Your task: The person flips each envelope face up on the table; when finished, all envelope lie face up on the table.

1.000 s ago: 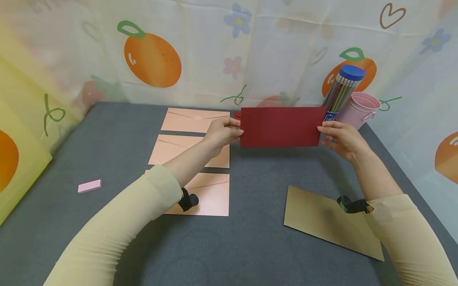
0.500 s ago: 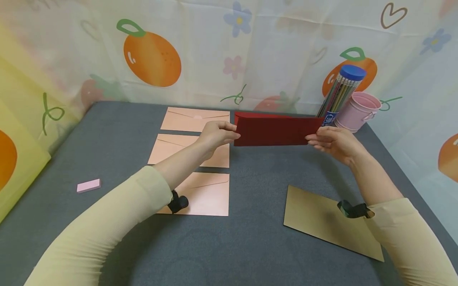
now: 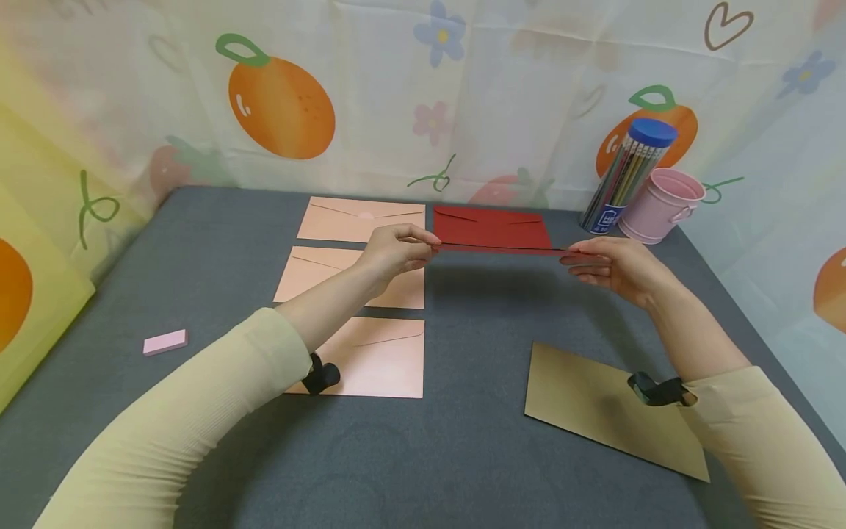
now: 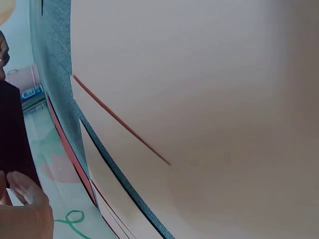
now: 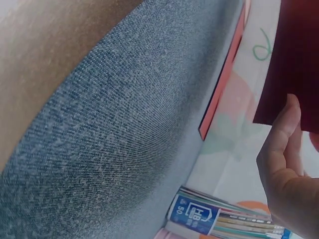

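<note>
Long pale-yellow ribbed sleeves are worn on both arms, pushed back short of the wrists so the forearms are left bare. A black strap with a small dark mount is fastened at each cuff. The left hand [image 3: 395, 252] and right hand [image 3: 617, 268] are ungloved, without rings.

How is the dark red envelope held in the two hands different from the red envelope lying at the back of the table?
The held dark red envelope is in the air, pinched at its ends by the left hand and right hand; the lying red envelope rests on the table. The held one appears edge-on, a thin line; the lying one shows its flap face. Both are red.
</note>
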The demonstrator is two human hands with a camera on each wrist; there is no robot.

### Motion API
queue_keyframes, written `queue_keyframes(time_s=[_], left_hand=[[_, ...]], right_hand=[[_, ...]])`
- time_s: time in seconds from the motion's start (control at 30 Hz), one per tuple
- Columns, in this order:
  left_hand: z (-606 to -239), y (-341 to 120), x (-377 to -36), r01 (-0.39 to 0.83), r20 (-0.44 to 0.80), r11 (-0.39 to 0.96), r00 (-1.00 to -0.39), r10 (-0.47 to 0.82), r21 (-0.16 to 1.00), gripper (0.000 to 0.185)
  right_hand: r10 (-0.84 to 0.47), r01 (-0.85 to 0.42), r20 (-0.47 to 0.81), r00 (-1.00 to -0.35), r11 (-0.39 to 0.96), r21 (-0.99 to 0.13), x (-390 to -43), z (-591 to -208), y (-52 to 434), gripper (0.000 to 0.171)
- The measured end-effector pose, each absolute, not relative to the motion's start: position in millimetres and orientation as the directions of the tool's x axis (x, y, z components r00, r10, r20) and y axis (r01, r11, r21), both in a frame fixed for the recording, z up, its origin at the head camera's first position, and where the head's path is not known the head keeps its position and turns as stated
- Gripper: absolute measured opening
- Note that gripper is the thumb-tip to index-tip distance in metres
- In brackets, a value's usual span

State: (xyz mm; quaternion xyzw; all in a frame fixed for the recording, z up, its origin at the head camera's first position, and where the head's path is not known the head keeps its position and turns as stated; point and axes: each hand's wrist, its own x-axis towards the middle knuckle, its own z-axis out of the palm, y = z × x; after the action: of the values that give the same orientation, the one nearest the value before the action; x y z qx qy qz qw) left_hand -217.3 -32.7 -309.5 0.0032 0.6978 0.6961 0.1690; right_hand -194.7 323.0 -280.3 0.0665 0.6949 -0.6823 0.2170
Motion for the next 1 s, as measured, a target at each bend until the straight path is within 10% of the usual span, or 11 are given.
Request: queue_keyframes(time_s=[0.47, 0.7, 1.0], left_hand=[[-307.0, -37.2, -219.0, -0.306, -0.342, 0.153, -0.863, 0.373, 0.940, 0.035], [-306.5, -38.6, -219.1, -0.323, -0.367, 0.176, -0.827, 0.425, 0.930, 0.041], [-309.0, -32.3, -220.4, -0.363, -0.407, 0.186, -0.831, 0.379, 0.913, 0.057]], right_hand=[[-0.132, 0.382, -0.422, -0.897, 0.249, -0.890, -195.4, -282.7, 325.0, 0.012], [-0.129, 0.332, -0.424, -0.896, 0.438, -0.835, -198.7, -286.4, 324.0, 0.062], [-0.139, 0.320, -0.453, -0.881, 0.530, -0.786, -201.6, -292.3, 326.0, 0.065]])
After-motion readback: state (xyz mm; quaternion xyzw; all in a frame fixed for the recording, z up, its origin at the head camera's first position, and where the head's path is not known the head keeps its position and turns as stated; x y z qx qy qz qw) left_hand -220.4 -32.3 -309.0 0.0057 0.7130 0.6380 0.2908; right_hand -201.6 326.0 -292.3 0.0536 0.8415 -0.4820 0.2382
